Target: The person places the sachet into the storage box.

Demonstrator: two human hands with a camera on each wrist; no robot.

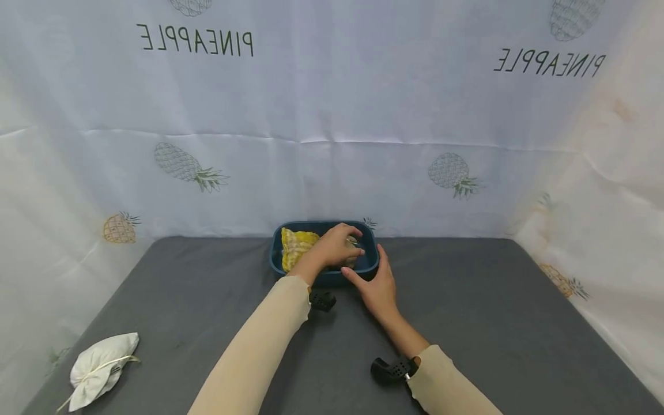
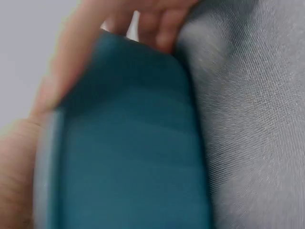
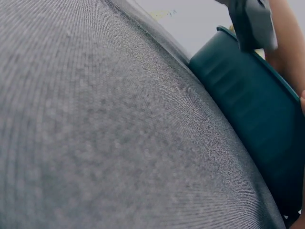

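Now | left hand (image 1: 337, 245) curled inside tray (image 1: 367, 266) | right hand (image 1: 377, 283) fingers straight on rim

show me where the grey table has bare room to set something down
Bare grey table right of the blue tub, out to the curtain; also between the tub and the white pouch. Crowded at the tub, where both hands meet.

One blue tub (image 1: 369, 262), one white pouch (image 1: 101, 363), one yellow cloth (image 1: 295, 245) — perhaps more beneath the hand.
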